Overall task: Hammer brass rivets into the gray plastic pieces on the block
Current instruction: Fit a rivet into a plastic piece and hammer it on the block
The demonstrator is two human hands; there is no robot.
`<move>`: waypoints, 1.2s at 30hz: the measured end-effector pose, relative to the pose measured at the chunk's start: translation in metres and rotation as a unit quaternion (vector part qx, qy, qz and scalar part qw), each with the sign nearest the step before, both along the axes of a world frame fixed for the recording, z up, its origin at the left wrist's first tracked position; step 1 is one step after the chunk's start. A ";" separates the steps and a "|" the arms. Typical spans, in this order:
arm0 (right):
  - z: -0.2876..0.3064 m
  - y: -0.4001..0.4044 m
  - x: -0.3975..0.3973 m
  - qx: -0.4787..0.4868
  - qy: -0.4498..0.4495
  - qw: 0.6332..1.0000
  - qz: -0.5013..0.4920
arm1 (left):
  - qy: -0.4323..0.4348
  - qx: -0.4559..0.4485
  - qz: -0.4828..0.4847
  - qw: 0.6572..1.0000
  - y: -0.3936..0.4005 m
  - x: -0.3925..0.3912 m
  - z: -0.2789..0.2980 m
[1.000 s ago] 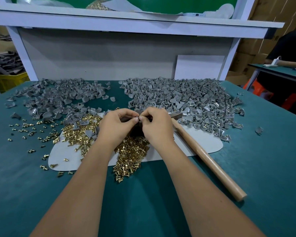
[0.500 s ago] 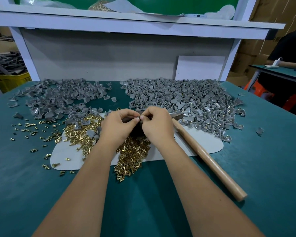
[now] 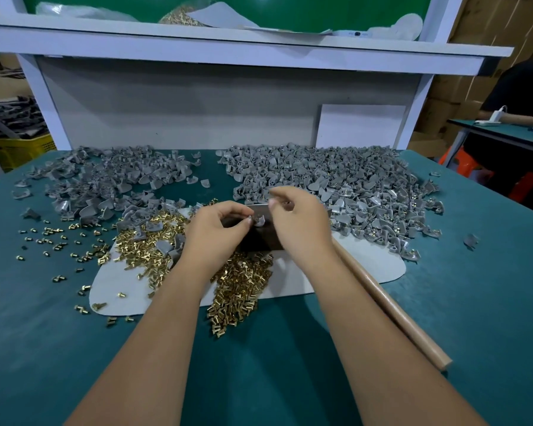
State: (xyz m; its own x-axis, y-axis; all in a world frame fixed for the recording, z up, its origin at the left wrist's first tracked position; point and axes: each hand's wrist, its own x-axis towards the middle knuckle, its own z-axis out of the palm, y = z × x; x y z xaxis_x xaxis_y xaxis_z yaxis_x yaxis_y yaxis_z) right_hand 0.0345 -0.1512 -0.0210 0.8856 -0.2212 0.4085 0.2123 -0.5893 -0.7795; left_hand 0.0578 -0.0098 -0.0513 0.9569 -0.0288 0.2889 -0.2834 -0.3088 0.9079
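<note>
My left hand (image 3: pixel 216 233) pinches a small gray plastic piece (image 3: pixel 258 220) that sits on the dark block (image 3: pixel 259 241) at the middle of the white mat (image 3: pixel 366 265). Just to the right of the piece and slightly above it, my right hand (image 3: pixel 302 224) is blurred, with its fingers curled. I cannot see whether it holds anything. A heap of brass rivets (image 3: pixel 240 287) lies in front of the block and under my left wrist. The hammer's wooden handle (image 3: pixel 385 305) lies on the table under my right forearm, and its head is hidden behind my right hand.
Two big heaps of gray pieces lie behind the mat, one on the left (image 3: pixel 105 186) and one on the right (image 3: pixel 351 189). Loose rivets (image 3: pixel 59 238) are scattered at the left. A white shelf frame (image 3: pixel 228 50) rises at the back. Another person (image 3: pixel 523 90) sits at the far right.
My right hand has let go of the piece and moved up and right, away from my left fingertips. My left hand still holds the piece on the block.
</note>
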 end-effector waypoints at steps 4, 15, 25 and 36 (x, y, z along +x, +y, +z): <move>0.017 -0.025 -0.009 -0.025 0.047 0.997 -0.064 | 0.002 0.010 0.008 1.000 0.000 -0.001 0.000; 0.000 -0.052 -0.030 -0.352 0.256 0.887 -0.154 | -0.001 0.029 0.003 1.000 0.001 -0.002 0.002; 0.007 -0.048 -0.033 -0.315 0.131 0.914 -0.218 | -0.040 0.125 0.085 0.988 -0.011 -0.008 0.003; 0.016 -0.024 -0.053 -0.348 -0.021 0.927 -0.138 | -0.055 0.108 0.100 0.988 -0.012 -0.008 -0.001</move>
